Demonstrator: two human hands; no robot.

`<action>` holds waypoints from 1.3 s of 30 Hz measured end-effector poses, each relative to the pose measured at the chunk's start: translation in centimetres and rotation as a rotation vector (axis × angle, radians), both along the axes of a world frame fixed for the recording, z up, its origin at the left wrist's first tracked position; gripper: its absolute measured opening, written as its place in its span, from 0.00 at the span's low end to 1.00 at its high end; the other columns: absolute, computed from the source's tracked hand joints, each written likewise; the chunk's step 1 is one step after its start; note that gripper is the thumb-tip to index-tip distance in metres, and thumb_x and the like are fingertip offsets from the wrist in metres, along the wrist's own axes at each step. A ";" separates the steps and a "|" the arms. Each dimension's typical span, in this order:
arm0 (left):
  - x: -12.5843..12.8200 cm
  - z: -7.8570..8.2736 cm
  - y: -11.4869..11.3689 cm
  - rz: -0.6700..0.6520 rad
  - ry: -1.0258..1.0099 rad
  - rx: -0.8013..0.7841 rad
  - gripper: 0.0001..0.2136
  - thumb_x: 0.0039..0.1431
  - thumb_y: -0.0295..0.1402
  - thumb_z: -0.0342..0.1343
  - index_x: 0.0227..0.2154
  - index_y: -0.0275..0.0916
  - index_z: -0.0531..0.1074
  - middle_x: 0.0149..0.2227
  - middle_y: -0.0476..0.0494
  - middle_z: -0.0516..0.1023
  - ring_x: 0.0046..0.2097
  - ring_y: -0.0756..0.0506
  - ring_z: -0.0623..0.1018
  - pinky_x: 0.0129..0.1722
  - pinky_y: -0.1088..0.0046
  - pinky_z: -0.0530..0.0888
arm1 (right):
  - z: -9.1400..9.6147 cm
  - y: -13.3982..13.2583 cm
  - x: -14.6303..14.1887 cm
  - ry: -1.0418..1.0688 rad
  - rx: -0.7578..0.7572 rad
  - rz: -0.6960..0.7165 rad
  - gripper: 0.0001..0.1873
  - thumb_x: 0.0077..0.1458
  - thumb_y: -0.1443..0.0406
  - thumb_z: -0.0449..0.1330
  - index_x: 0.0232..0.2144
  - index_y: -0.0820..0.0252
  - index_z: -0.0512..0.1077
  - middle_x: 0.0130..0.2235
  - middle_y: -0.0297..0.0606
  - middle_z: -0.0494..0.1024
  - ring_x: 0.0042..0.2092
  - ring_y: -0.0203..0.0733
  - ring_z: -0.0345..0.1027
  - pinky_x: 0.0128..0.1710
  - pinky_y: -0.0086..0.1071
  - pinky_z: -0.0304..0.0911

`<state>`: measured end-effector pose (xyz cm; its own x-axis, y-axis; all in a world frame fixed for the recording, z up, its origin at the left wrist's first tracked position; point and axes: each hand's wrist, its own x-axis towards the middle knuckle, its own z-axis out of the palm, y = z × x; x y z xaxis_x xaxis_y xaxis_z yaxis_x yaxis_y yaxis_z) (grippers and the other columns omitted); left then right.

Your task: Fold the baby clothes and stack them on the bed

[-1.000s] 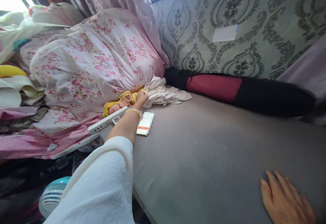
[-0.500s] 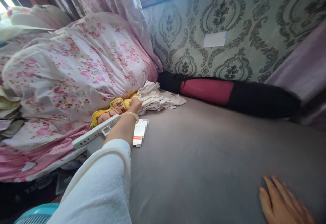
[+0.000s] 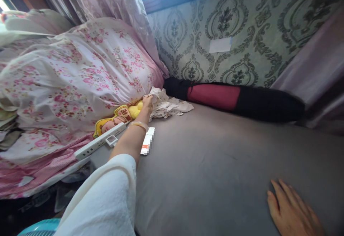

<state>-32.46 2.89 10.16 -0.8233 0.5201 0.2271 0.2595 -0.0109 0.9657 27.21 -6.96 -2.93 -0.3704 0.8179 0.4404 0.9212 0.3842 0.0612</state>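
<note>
My left hand (image 3: 147,102) is stretched out far ahead, its fingers closed on the upper left edge of a crumpled white cloth (image 3: 172,107) with small printed marks. A bit of the cloth lifts at my fingertips. Just left of that hand lie a yellow plush thing (image 3: 135,110) and a yellow cartoon cushion (image 3: 111,123). Beneath my forearm a phone (image 3: 148,139) with a lit screen is partly covered. Flat on the grey sheet (image 3: 209,164), my right hand (image 3: 294,209) rests with fingers stretched out and holds nothing.
A white power strip (image 3: 100,141) lies along the bed's left edge with a white plug (image 3: 111,140) beside it. Floral bedding (image 3: 88,71) is heaped at left. A long black and red bag (image 3: 212,94) lies against the patterned wall. A turquoise fan (image 3: 40,227) stands at bottom left.
My left hand has moved up slightly and pulled up a bit of the white cloth, uncovering more of the yellow plush thing. The view has shifted a little; my right hand stays on the sheet.
</note>
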 end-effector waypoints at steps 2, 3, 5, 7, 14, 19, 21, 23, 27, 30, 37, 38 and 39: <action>1.3 0.5 0.2 -0.043 -0.040 0.055 0.15 0.58 0.33 0.53 0.47 0.34 0.70 0.41 0.41 0.80 0.39 0.48 0.78 0.42 0.74 0.73 | 0.1 -0.1 -0.2 -0.011 0.014 -0.014 0.32 0.62 0.57 0.37 0.50 0.75 0.71 0.54 0.60 0.72 0.55 0.64 0.66 0.50 0.52 0.63; 2.0 0.7 0.2 -0.073 -0.076 0.095 0.15 0.58 0.33 0.53 0.47 0.34 0.70 0.40 0.41 0.80 0.39 0.48 0.78 0.43 0.73 0.73 | 0.1 -0.1 -0.2 -0.016 0.020 -0.020 0.32 0.63 0.58 0.37 0.50 0.75 0.71 0.54 0.60 0.72 0.55 0.63 0.66 0.50 0.52 0.63; 3.6 1.1 0.2 -0.180 -0.192 0.215 0.15 0.59 0.32 0.52 0.48 0.34 0.69 0.40 0.41 0.81 0.40 0.47 0.79 0.45 0.70 0.74 | 0.0 -0.2 -0.3 -0.030 0.027 -0.026 0.31 0.63 0.58 0.38 0.51 0.75 0.70 0.55 0.59 0.71 0.56 0.62 0.65 0.52 0.52 0.62; 5.4 1.5 0.1 -0.308 -0.338 0.350 0.15 0.60 0.31 0.50 0.49 0.35 0.69 0.40 0.42 0.81 0.41 0.46 0.79 0.47 0.67 0.74 | -0.2 -0.2 -0.2 -0.046 0.031 -0.029 0.31 0.64 0.59 0.37 0.52 0.75 0.70 0.56 0.59 0.70 0.57 0.62 0.64 0.53 0.52 0.62; 12.1 2.8 -0.7 -0.555 -0.627 0.384 0.17 0.62 0.38 0.51 0.49 0.33 0.71 0.38 0.39 0.81 0.44 0.40 0.80 0.49 0.60 0.74 | -0.2 -0.3 -0.2 -0.072 0.016 -0.053 0.31 0.65 0.59 0.37 0.53 0.74 0.70 0.57 0.57 0.70 0.58 0.60 0.63 0.55 0.50 0.60; 15.9 3.4 -1.2 -0.715 -0.895 0.402 0.15 0.61 0.38 0.53 0.45 0.33 0.73 0.36 0.40 0.82 0.44 0.39 0.81 0.49 0.60 0.75 | -0.2 -0.4 -0.4 -0.026 -0.001 -0.077 0.33 0.64 0.59 0.35 0.54 0.74 0.70 0.57 0.57 0.70 0.59 0.59 0.62 0.56 0.50 0.59; 17.4 3.7 -1.4 -0.764 -0.976 0.372 0.14 0.62 0.37 0.52 0.43 0.32 0.74 0.35 0.40 0.82 0.43 0.39 0.81 0.49 0.61 0.74 | -0.2 -0.5 -0.5 -0.012 -0.014 -0.077 0.33 0.64 0.59 0.35 0.53 0.75 0.70 0.57 0.58 0.70 0.59 0.60 0.62 0.57 0.51 0.59; 18.8 4.2 -1.6 -0.812 -1.023 0.330 0.15 0.63 0.38 0.51 0.41 0.31 0.74 0.33 0.40 0.82 0.42 0.39 0.81 0.49 0.61 0.75 | -0.1 -0.5 -0.6 -0.002 -0.026 -0.080 0.34 0.64 0.59 0.34 0.53 0.75 0.71 0.57 0.57 0.70 0.60 0.60 0.62 0.57 0.51 0.58; 21.7 5.4 -2.4 -0.979 -1.049 0.284 0.18 0.65 0.41 0.48 0.40 0.31 0.75 0.33 0.40 0.82 0.41 0.39 0.82 0.48 0.61 0.75 | 0.0 -0.6 -0.7 0.019 -0.053 -0.093 0.34 0.65 0.58 0.34 0.55 0.75 0.69 0.58 0.56 0.69 0.61 0.60 0.60 0.58 0.52 0.58; 23.9 6.1 -2.9 -1.139 -1.069 0.238 0.19 0.65 0.42 0.46 0.40 0.30 0.74 0.34 0.39 0.82 0.39 0.39 0.82 0.46 0.62 0.76 | -0.1 -0.8 -0.8 0.045 -0.072 -0.104 0.34 0.64 0.58 0.35 0.55 0.74 0.69 0.59 0.57 0.68 0.61 0.61 0.59 0.57 0.54 0.57; 28.6 4.3 -3.8 -1.267 -0.918 0.152 0.08 0.55 0.34 0.61 0.34 0.34 0.73 0.27 0.46 0.79 0.28 0.47 0.79 0.34 0.71 0.76 | 1.7 0.1 -0.9 0.328 -0.237 -0.053 0.33 0.60 0.54 0.41 0.50 0.72 0.73 0.58 0.59 0.70 0.60 0.62 0.61 0.59 0.55 0.56; 29.2 3.9 -4.0 -1.286 -0.868 0.161 0.08 0.52 0.33 0.63 0.33 0.34 0.73 0.26 0.48 0.77 0.26 0.49 0.77 0.31 0.74 0.75 | 2.7 0.4 -1.2 0.432 -0.326 -0.030 0.32 0.59 0.52 0.43 0.48 0.69 0.75 0.55 0.57 0.73 0.58 0.60 0.65 0.59 0.53 0.58; 29.8 3.5 -4.2 -1.311 -0.824 0.161 0.10 0.49 0.33 0.65 0.32 0.35 0.73 0.25 0.50 0.76 0.25 0.50 0.76 0.29 0.75 0.74 | 3.9 0.6 -1.6 0.558 -0.441 -0.013 0.31 0.58 0.50 0.45 0.46 0.67 0.76 0.51 0.55 0.76 0.55 0.58 0.69 0.57 0.51 0.61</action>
